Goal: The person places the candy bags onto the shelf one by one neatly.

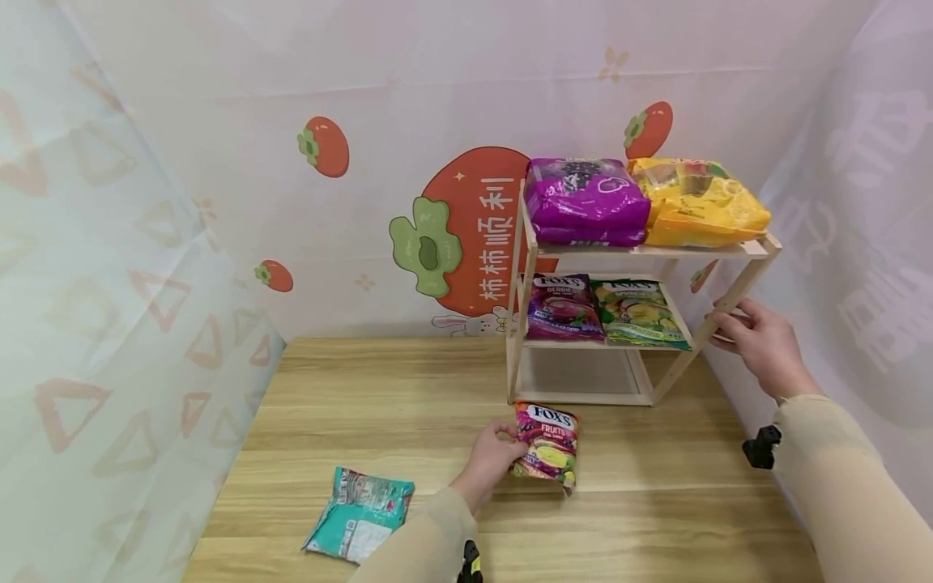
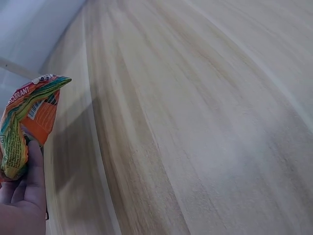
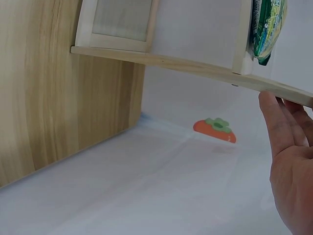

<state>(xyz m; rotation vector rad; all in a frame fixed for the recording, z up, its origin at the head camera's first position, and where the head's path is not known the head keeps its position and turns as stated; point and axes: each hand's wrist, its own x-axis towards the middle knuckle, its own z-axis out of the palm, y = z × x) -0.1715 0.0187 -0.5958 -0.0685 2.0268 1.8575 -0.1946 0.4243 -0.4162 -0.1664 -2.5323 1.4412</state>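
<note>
My left hand point(image 1: 490, 457) pinches the left edge of a Fox's Fruits candy bag point(image 1: 548, 445), held over the table in front of the rack. In the left wrist view, the bag's folded orange and green end point(image 2: 36, 110) shows above the fingers. At the right, my right hand point(image 1: 761, 344) holds the slanted right post of a small wooden rack point(image 1: 729, 295). The right wrist view shows its fingers point(image 3: 279, 122) against that post. A Berries bag point(image 1: 561, 308) and a green Fox's bag point(image 1: 636, 312) lie on the middle shelf.
On the rack's top shelf sit a purple bag point(image 1: 586, 202) and a yellow bag point(image 1: 696, 202). A teal bag point(image 1: 360, 518) lies at the front left of the wooden table point(image 1: 350, 405). Printed white sheeting point(image 1: 408, 105) encloses the back and sides.
</note>
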